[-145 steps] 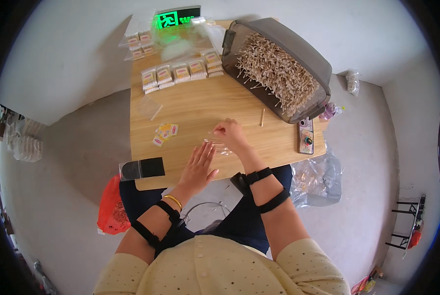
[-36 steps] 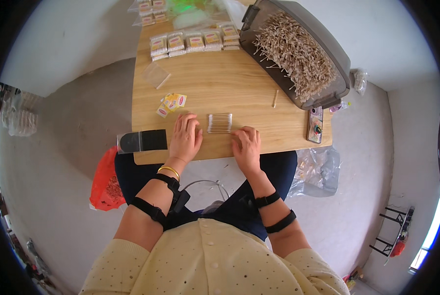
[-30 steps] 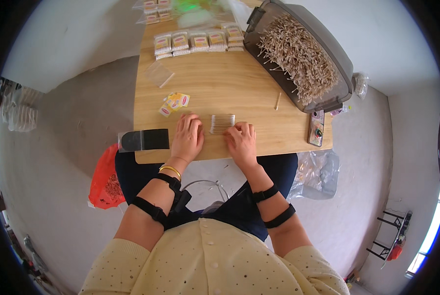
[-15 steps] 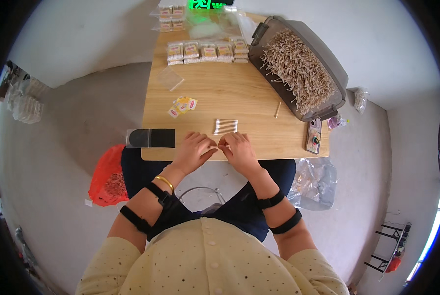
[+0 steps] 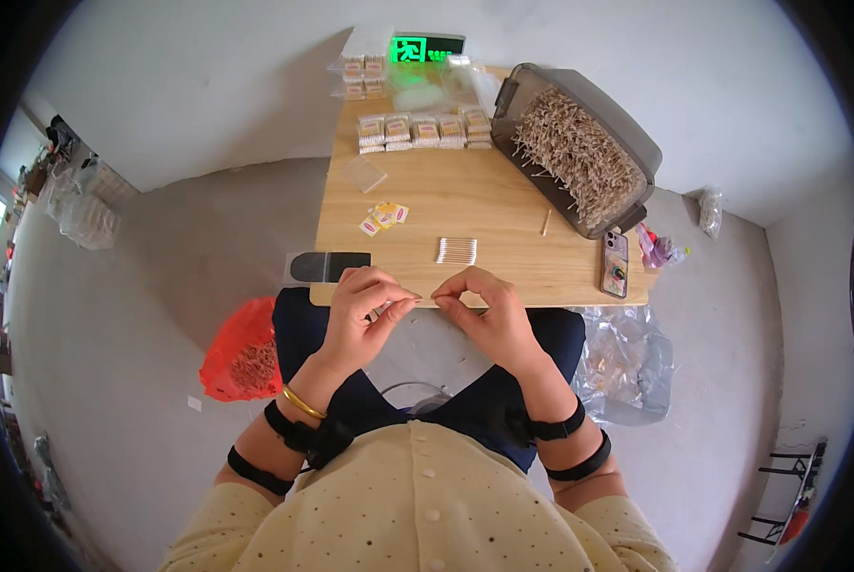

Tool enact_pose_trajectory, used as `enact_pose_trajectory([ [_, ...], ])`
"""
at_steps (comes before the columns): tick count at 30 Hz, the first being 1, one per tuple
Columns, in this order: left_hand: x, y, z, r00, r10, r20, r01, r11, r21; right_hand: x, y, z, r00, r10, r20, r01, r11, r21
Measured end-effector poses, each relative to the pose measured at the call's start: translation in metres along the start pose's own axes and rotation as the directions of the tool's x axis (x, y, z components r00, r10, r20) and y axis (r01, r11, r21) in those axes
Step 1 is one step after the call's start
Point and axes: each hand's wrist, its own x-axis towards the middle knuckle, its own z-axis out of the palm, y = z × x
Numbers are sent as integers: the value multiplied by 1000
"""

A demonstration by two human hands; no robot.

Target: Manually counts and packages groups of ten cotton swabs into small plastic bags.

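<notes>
My left hand (image 5: 362, 307) and my right hand (image 5: 492, 313) meet above the table's front edge, both with thumb and fingers pinched. A thin pale stick, seemingly a cotton swab (image 5: 426, 299), spans the short gap between the fingertips, its ends hidden in the pinches. Just beyond them a neat row of cotton swabs (image 5: 457, 251) lies side by side on the wooden table (image 5: 503, 205). One loose swab (image 5: 546, 222) rests farther right, near a grey plastic bin (image 5: 642, 133) holding a big heap of swabs (image 5: 579, 157).
Small yellow-and-white cards (image 5: 385, 217) and a clear plastic piece (image 5: 364, 174) lie left. Packed swab bundles (image 5: 424, 131) line the back. A black strip (image 5: 331, 267) sits at the left edge, a phone (image 5: 615, 265) at the right. Red bag (image 5: 246, 345) and clear bag (image 5: 627, 367) flank my legs.
Both hands have risen off the table toward me, and their fingertips have moved slightly apart, showing the thin stick between them. The whole view has shifted; the row of swabs looks unchanged.
</notes>
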Motion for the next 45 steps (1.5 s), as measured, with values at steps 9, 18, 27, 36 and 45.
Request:
enact_pose_trajectory([
  [9, -22, 42, -23, 955, -277, 102, 295, 893, -340, -27, -38, 2, 924, -379, -53, 349, 892, -288],
  [18, -21, 57, -39, 904, -334, 269, 428, 712, -556, -39, -66, 4, 849, -506, -151, 426, 825, -370],
  [27, -25, 48, -47, 999, -35, 31, 40, 984, -171, -37, -37, 20, 996, -36, -81, 47, 989, 139],
  [36, -111, -10, -89, 916, -390, -97, 389, 921, -34, -9, -3, 64, 990, -53, 130, 41, 995, 94],
  [45, -284, -139, -174, 626, -669, -401, 700, 256, 667, -13, 73, 3, 987, 160, -34, -161, 985, -52],
])
